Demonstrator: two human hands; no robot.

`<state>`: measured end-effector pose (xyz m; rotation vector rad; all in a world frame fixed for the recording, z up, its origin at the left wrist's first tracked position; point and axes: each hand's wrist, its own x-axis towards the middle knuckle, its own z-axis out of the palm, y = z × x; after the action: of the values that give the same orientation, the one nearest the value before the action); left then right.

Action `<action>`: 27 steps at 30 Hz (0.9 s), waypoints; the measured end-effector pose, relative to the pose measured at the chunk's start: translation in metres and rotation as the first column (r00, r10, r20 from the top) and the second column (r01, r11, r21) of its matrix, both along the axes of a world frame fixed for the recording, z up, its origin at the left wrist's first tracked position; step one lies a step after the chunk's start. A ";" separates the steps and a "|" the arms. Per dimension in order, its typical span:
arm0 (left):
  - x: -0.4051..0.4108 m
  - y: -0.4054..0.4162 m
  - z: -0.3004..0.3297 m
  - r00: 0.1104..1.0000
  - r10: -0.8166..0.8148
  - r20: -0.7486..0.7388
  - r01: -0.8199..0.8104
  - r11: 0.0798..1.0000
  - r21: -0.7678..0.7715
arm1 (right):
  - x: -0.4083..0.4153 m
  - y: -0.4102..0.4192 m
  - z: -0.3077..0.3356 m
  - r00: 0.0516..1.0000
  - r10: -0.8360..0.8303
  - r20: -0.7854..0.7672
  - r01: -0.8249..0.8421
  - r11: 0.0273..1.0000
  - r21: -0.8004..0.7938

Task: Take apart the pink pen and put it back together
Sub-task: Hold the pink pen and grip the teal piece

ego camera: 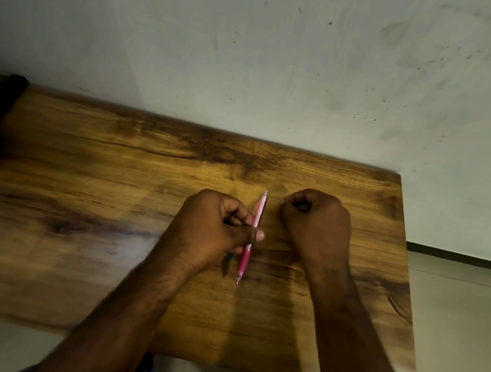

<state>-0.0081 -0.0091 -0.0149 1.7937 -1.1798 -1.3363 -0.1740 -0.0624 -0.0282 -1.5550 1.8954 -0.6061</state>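
The pink pen (252, 235) is a slim, round plastic stick, pale and slightly see-through along its upper barrel, a deeper, matte pink at the grip section lower down, and tapering to a small metal-looking point at the end nearest the person. The far end finishes in a whitish, rounded cap. It looks whole, in one piece. No brand or writing can be read on it.

The left hand (214, 229) holds it around the middle: the thumb (257, 235) presses across the barrel from the near side and the curled fingers close on it from the other side, pinching it. The pen stands nearly upright in the view, tilted a little, its point close to the table top; whether the tip touches the wood cannot be told. A small green bit (230, 256) peeks out under the palm; what it is cannot be told.

The right hand (317, 223) is just beside the pen, apart from it, curled into a loose fist with the fingers pressed together; whether it holds anything inside cannot be told.

Both hands are over the right half of the table (76, 191), a flat slab with glossy, streaky brown wood grain and dark knots. Its far edge meets a pale, scuffed wall (260, 43) speckled with dark marks.
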 end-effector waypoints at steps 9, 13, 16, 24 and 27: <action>0.003 0.003 -0.005 0.999 -0.016 0.033 0.016 1.000 0.007 | 0.007 0.002 -0.004 0.993 0.031 -0.116 -0.038 0.998 -0.053; 0.003 0.002 -0.004 0.999 -0.022 0.042 0.022 1.000 -0.001 | 0.007 0.000 -0.002 0.997 0.025 -0.070 -0.027 0.999 -0.027; 0.002 0.003 -0.004 0.999 -0.020 0.043 0.021 1.000 -0.003 | 0.007 0.000 -0.003 0.995 0.025 -0.098 -0.028 0.999 -0.027; 0.002 0.004 -0.005 0.998 -0.027 0.062 0.027 1.000 0.004 | 0.007 0.000 -0.006 0.994 0.006 -0.110 -0.016 0.995 -0.094; 0.002 0.005 -0.004 0.997 -0.035 0.068 0.035 0.999 0.001 | -0.002 -0.005 0.001 0.995 -0.058 0.084 0.069 0.988 -0.137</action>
<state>-0.0057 -0.0042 -0.0186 1.8393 -1.2532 -1.3033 -0.1758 -0.0675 -0.0276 -1.5365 1.8834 -0.8327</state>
